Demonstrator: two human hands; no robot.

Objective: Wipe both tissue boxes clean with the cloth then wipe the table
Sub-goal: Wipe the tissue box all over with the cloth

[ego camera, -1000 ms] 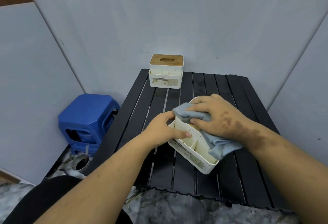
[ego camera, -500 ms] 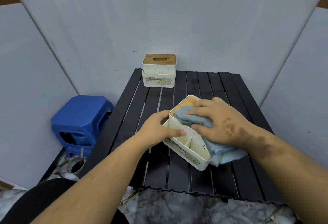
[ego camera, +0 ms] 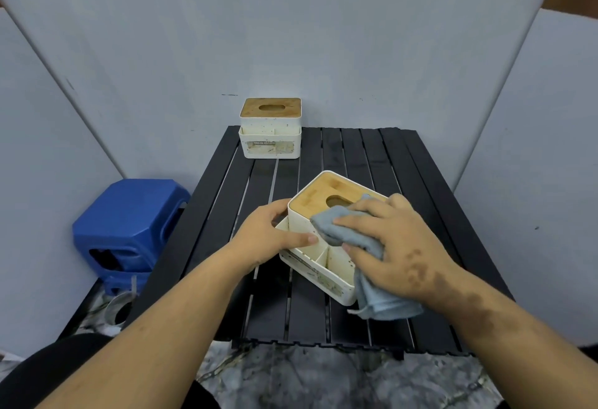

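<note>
Two tissue boxes stand on the black slatted counter (ego camera: pixel 362 156). Each is a white speckled body with a light wooden lid pierced by an oval slot and a shallow compartment tray along its front. The near tissue box (ego camera: pixel 318 240) sits at mid-counter, turned at an angle, its lid uppermost; its front tray shows two divided compartments and a worn label on the outer face. The far tissue box (ego camera: pixel 270 128) stands square at the counter's back left edge, against the grey wall, well apart from the near one; its front label is stained.

One grey-blue cloth (ego camera: pixel 348 230) is bunched over the near box's front wall, its tail hanging down to the counter at the box's right corner. The right hand (ego camera: pixel 393 246) presses the cloth to the box, fingers (ego camera: pixel 352 222) closed over the folds. The left hand (ego camera: pixel 270 235) clasps the box's left corner, thumb laid along the tray rim.

One blue plastic stool (ego camera: pixel 129 224) stands on the floor left of the counter.
</note>
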